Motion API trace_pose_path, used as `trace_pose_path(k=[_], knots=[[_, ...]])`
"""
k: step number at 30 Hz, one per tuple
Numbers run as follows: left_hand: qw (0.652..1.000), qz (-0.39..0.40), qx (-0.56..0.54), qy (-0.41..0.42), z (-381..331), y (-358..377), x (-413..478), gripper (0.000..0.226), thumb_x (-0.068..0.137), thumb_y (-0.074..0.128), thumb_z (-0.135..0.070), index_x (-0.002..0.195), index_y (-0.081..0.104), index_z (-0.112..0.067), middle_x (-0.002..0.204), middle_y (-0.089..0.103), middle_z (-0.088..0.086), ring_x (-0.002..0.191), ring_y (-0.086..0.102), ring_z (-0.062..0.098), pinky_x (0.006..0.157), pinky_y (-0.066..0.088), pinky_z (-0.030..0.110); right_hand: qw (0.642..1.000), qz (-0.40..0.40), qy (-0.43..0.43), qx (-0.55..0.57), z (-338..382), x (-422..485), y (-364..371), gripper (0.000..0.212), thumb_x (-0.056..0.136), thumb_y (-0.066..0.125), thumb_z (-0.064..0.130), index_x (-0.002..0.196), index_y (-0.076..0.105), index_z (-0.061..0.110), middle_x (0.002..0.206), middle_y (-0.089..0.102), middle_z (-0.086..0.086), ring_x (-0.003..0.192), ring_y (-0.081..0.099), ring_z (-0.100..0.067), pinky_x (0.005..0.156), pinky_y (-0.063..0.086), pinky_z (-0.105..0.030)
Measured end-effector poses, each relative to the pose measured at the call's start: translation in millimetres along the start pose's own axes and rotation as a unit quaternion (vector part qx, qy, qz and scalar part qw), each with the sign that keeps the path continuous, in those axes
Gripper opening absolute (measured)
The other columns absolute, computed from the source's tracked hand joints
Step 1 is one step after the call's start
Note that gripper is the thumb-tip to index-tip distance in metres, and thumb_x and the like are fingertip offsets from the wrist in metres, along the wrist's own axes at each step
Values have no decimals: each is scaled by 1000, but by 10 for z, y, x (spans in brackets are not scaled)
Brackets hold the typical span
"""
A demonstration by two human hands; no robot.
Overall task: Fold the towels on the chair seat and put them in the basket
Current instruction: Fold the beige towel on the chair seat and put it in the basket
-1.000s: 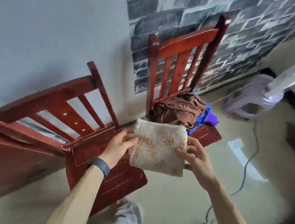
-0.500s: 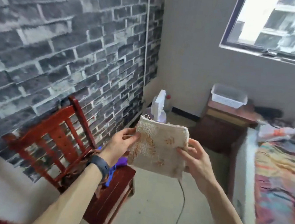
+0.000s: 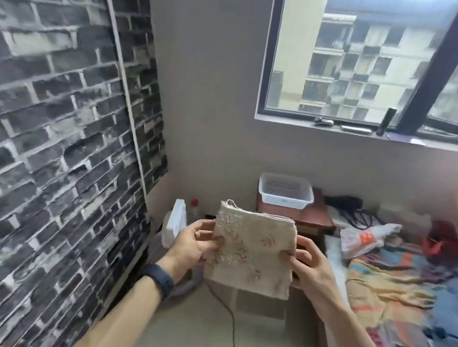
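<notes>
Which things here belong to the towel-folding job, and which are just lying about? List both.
Job: beige towel, pinched by left hand and right hand; white basket on the bedside cabinet.
Lying about: plastic bag, striped blanket, black cables, red-capped bottle.

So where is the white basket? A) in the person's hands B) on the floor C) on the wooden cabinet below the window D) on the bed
C: the basket stands on the cabinet; the left hand and right hand hold only the towel.
</notes>
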State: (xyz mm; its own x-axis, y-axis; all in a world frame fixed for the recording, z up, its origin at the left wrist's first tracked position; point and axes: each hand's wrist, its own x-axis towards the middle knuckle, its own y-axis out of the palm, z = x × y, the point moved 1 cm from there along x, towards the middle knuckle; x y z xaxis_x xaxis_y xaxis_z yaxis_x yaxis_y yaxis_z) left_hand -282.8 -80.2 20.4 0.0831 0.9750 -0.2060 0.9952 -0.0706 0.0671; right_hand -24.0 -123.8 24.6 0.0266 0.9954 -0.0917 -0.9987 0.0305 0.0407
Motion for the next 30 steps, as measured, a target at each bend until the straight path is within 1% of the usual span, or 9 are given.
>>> trace_pose_path(k=[3, 5, 7, 12, 17, 22, 25, 27, 30], knots=[[1000, 21, 12, 10, -185, 165, 720, 31, 84, 73, -4, 109, 64, -18, 101, 72, 10, 89, 67, 22, 65, 58, 34, 999, -30, 2, 10, 72, 551, -179, 27, 91, 68, 8, 114, 66, 22, 100, 72, -17, 96, 73, -28, 73, 61, -50], [999, 35, 26, 11, -265, 313, 1162, 30, 83, 74, -7, 110, 64, -17, 107, 71, 15, 92, 67, 24, 80, 58, 47, 998, -55, 4, 15, 105, 882, -320, 27, 91, 67, 7, 114, 65, 22, 100, 73, -17, 94, 73, -27, 72, 62, -48], [998, 48, 41, 10, -320, 487, 1588, 29, 83, 76, -11, 109, 65, -19, 110, 70, 17, 91, 67, 24, 88, 54, 53, 997, -79, 0, 21, 136, 1201, -482, 26, 92, 67, 7, 112, 66, 22, 100, 73, -17, 91, 74, -25, 72, 62, -48], [997, 65, 53, 3, -370, 998, 2586, 28, 83, 76, -14, 108, 66, -21, 111, 70, 17, 91, 68, 26, 85, 54, 60, 993, -112, -7, 21, 153, 2061, -993, 25, 93, 66, 7, 113, 65, 21, 100, 72, -17, 92, 73, -28, 73, 62, -50], [997, 51, 59, 9, -502, 1509, 3536, 30, 83, 77, -17, 111, 65, -20, 111, 70, 15, 89, 68, 24, 83, 55, 54, 995, -100, 1, 15, 159, 3083, -1590, 23, 93, 67, 10, 112, 66, 22, 101, 72, -17, 88, 74, -21, 66, 60, -41], [997, 27, 72, -3, -570, 1946, 4313, 31, 83, 77, -18, 111, 64, -18, 107, 71, 11, 92, 70, 23, 76, 58, 45, 998, -67, 21, -3, 183, 3994, -2113, 25, 92, 68, 11, 114, 67, 23, 105, 71, -17, 96, 73, -26, 73, 62, -50], [997, 11, 75, -9, -505, 2134, 4705, 30, 84, 76, -19, 112, 65, -17, 105, 72, 8, 93, 70, 19, 70, 58, 32, 997, -57, 46, -20, 146, 4435, -2329, 23, 93, 68, 14, 113, 67, 24, 103, 72, -13, 93, 74, -25, 71, 62, -50], [997, 0, 79, -16, -413, 2221, 4975, 31, 85, 76, -19, 113, 65, -16, 107, 72, 7, 94, 70, 17, 69, 55, 25, 996, -43, 67, -30, 75, 4739, -2445, 23, 93, 68, 15, 114, 66, 24, 102, 73, -11, 92, 74, -25, 68, 62, -49], [994, -22, 87, -62, -146, 2289, 5371, 30, 84, 77, -21, 111, 65, -18, 109, 70, 5, 95, 70, 17, 75, 59, 33, 991, -38, 118, -43, -164, 5188, -2558, 20, 94, 67, 15, 113, 65, 20, 99, 75, -10, 85, 75, -22, 63, 61, -42]])
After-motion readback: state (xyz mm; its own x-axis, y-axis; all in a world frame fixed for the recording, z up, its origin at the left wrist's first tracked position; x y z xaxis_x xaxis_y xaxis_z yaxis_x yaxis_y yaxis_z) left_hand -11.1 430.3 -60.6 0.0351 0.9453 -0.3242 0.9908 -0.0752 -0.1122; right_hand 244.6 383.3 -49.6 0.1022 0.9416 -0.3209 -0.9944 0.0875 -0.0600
